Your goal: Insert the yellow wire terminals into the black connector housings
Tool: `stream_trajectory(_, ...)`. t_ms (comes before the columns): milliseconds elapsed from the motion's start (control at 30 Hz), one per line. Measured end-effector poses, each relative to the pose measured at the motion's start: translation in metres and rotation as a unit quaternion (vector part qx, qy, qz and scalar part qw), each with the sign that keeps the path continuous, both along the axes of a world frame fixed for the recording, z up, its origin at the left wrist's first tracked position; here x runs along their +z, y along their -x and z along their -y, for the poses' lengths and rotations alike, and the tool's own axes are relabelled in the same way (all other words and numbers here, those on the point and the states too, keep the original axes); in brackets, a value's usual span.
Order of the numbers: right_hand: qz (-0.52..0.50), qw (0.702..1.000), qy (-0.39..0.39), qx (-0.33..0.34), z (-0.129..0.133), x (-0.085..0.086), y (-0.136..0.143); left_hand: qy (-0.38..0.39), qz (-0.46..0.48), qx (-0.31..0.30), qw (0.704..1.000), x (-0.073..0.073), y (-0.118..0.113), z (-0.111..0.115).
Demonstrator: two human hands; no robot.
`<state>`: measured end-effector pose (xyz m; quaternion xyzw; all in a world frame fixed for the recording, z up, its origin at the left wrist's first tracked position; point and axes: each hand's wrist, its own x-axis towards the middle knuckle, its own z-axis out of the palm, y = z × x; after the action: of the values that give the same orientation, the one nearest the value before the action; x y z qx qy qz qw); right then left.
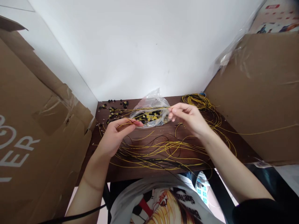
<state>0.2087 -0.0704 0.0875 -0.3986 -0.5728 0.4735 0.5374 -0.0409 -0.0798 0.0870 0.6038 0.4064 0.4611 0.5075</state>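
Over the dark brown table, my right hand (189, 116) pinches the end of thin yellow and black wires (149, 108) stretched toward the left. My left hand (114, 135) is closed, thumb against fingers, on a yellow wire (127, 123) that curves around them. Whether both hands hold the same wire I cannot tell. Behind and between the hands lies a clear plastic bag (153, 101) with several small black and yellow connectors (151, 116) in it. Loose yellow and black wires (161, 152) spread across the table below my hands.
A coiled bundle of yellow wires (196, 101) sits at the back right. Small black and yellow pieces (113, 110) are scattered at the back left. Cardboard boxes stand left (42, 124) and right (263, 99), and a white wall (140, 46) rises behind.
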Motion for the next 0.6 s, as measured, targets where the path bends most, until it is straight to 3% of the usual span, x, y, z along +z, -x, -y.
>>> stream_trajectory(100, -0.048, 0.997, -0.016, -0.057, -0.002, 0.015, -0.023, 0.061, 0.085, -0.029, 0.994, 0.003, 0.011, -0.002)
stream_trajectory(200, -0.117, 0.986, -0.024, -0.118, -0.009, 0.026, -0.054, 0.093, 0.097, -0.049, 0.99, 0.005, 0.023, -0.007)
stream_trajectory(333, -0.198, 0.955, -0.021, -0.218, -0.019, 0.031, -0.095, 0.083, 0.125, 0.017, 0.989, 0.009, 0.035, -0.013)
stream_trajectory(467, -0.351, 0.886, 0.006, -0.303, -0.017, 0.035, -0.119, 0.071, 0.173, 0.077, 0.979, 0.014, 0.041, -0.02)
stream_trajectory(600, -0.532, 0.774, 0.038, -0.341, -0.01, 0.04, -0.134, 0.079, 0.198, 0.105, 0.971, 0.014, 0.048, -0.027)
